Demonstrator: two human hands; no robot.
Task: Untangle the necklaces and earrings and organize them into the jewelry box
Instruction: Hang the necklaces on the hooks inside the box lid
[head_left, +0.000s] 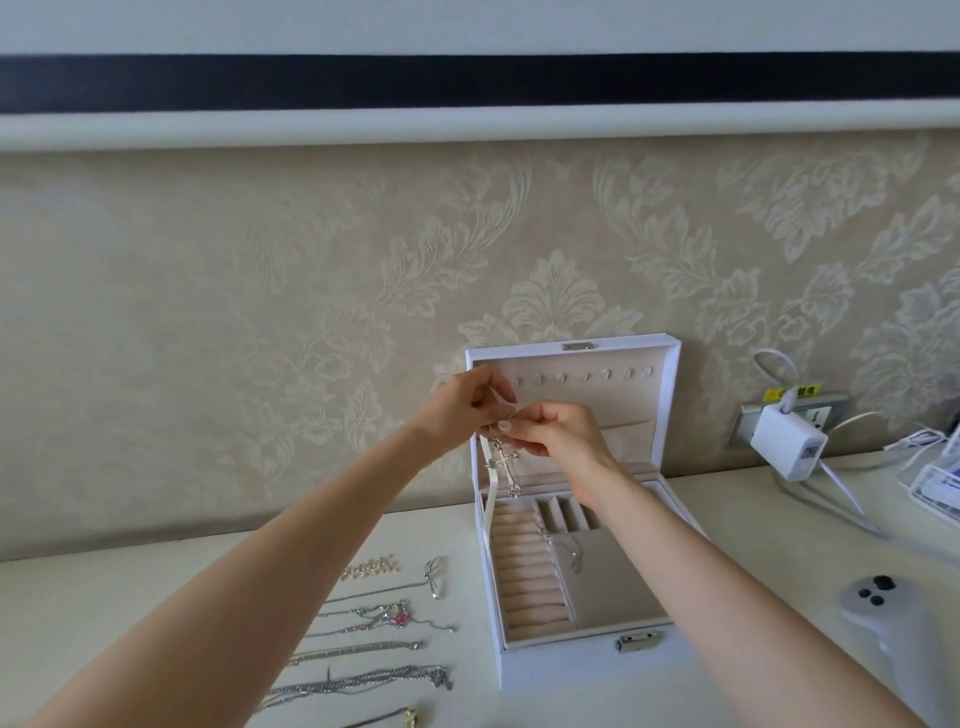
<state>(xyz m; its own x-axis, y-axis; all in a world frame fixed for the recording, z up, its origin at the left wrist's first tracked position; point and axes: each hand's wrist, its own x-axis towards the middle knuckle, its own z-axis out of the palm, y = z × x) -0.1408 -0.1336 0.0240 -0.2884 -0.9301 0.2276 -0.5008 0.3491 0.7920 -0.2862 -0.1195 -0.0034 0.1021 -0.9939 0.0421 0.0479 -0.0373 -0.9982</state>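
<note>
Head view
Writing: a yellow label (795, 391) is sitting above the wall socket, right of the jewelry box (571, 519); its characters are too small to read.
Left hand (462, 402): pinching a chain in front of the box's open lid.
Right hand (558, 431): pinching the same chain, fingertips touching the left's.
Cross necklace (506, 467): hanging just below both hands, over the box's back-left corner.
Other necklaces (374, 644): lying in rows left of the box.
Room: bare table is showing between the box and a controller (883, 618) to its right.
</note>
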